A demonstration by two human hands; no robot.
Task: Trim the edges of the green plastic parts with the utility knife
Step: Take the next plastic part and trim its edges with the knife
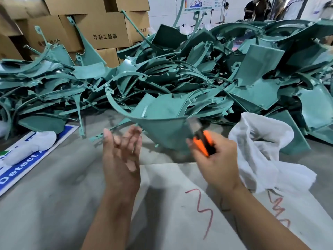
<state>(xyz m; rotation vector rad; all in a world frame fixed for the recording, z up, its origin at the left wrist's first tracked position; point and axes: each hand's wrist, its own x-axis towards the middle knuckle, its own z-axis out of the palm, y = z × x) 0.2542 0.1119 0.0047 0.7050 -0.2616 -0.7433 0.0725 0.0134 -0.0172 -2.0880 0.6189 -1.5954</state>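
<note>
Head view looks down on a grey work surface point(54, 186) in a workshop with a white back wall point(162, 8), where several people point(255, 9) stand at one o'clock, too far off to count surely. Across the surface from nine to three o'clock sprawls a heap of green plastic parts point(180, 69), curved strips and fan-shaped panels too tangled to count. Behind it at eleven o'clock rise stacked cardboard boxes point(100, 29), at least five. One green part point(162, 127) sits at the middle, nearest the hands; whether it rests on the heap's edge I cannot tell. One white bag point(266, 152) lies crumpled at three o'clock, beside the right hand. One blue-and-white sign point(18, 170) lies flat at nine o'clock, a white wad point(32, 145) on it. Red scrawl point(203, 210) marks a pale sheet at five o'clock. One left hand point(120, 154) hovers with fingers spread, holding nothing. One right hand point(218, 159) grips the one orange utility knife point(203, 141), its blurred blade against the part's right edge.
</note>
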